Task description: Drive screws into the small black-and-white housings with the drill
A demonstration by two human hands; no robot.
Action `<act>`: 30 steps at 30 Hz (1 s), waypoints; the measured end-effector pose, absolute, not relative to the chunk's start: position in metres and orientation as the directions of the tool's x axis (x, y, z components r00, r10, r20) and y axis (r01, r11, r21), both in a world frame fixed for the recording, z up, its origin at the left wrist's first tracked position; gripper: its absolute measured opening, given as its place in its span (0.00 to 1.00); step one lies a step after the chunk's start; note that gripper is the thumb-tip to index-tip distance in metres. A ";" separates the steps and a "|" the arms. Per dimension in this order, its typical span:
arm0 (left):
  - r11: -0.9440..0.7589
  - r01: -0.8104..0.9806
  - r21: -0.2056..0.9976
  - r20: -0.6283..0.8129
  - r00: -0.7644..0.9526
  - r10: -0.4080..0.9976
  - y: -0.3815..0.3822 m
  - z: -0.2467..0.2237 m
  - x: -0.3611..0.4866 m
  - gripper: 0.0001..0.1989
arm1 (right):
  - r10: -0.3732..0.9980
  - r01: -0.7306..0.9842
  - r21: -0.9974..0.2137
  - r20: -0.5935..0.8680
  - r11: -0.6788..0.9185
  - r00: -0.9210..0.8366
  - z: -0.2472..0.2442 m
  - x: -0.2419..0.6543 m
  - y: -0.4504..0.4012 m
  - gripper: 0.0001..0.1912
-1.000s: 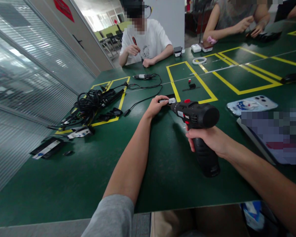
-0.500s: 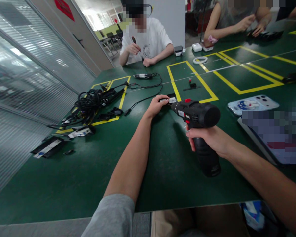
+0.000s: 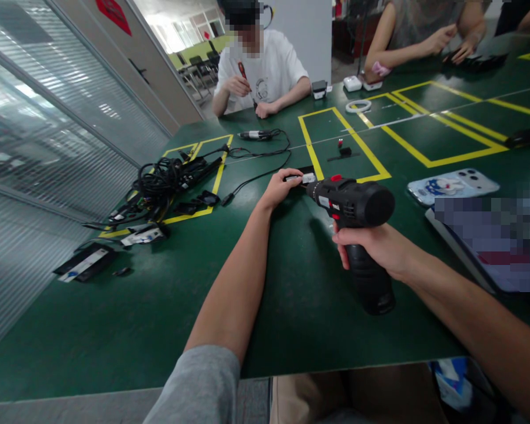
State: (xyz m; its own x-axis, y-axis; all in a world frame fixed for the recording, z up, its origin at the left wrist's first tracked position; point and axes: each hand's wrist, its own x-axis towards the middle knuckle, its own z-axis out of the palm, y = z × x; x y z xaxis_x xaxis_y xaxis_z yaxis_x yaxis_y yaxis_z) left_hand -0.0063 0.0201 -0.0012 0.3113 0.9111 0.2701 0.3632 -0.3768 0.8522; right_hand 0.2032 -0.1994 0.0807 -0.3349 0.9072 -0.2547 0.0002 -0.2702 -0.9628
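My right hand (image 3: 365,244) is wrapped round the grip of a black cordless drill (image 3: 351,203) with red buttons. The drill points forward and left, its chuck close to the fingers of my left hand (image 3: 280,187). Those fingers are closed on a small black piece with a white label (image 3: 308,178), held down at the table. My fingers and the drill hide much of that piece, and whether the bit touches it I cannot tell. Beyond it, inside a yellow taped box, lie a small black part (image 3: 345,151) and a tiny red item (image 3: 340,142).
Left on the green table (image 3: 159,335) are a tangle of black cables (image 3: 159,182) and a flat black labelled box (image 3: 86,263). A phone (image 3: 453,185) and a laptop-like slab (image 3: 490,253) lie right. Across sits a person (image 3: 265,70) holding a screwdriver; another person's hands (image 3: 450,47) are farther right.
My hands and the drill stay almost where they were. The person across has turned the screwdriver slightly, and its red handle now shows.
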 end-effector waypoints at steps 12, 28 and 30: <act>-0.405 0.393 0.825 0.289 0.322 0.902 0.022 -0.004 -0.007 0.14 | 0.906 -0.023 -0.956 -0.268 -0.292 -0.327 0.080 0.203 -0.199 0.03; -0.467 0.407 0.785 0.323 0.374 0.869 0.023 -0.005 -0.010 0.16 | 0.897 0.090 -0.953 -0.303 -0.289 -0.322 0.085 0.202 -0.201 0.05; -0.469 0.411 0.782 0.325 0.374 0.869 0.023 -0.005 -0.010 0.16 | 0.884 0.244 -0.933 -0.335 -0.263 -0.325 0.090 0.199 -0.204 0.09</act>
State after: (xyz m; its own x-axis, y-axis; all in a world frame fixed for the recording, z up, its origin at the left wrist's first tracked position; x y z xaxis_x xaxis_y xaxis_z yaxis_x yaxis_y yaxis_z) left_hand -0.0099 0.0233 -0.0051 0.3738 0.8687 0.3251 0.4107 -0.4693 0.7817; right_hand 0.1995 -0.2044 0.0896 -0.3253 0.8844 -0.3347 0.2442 -0.2634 -0.9333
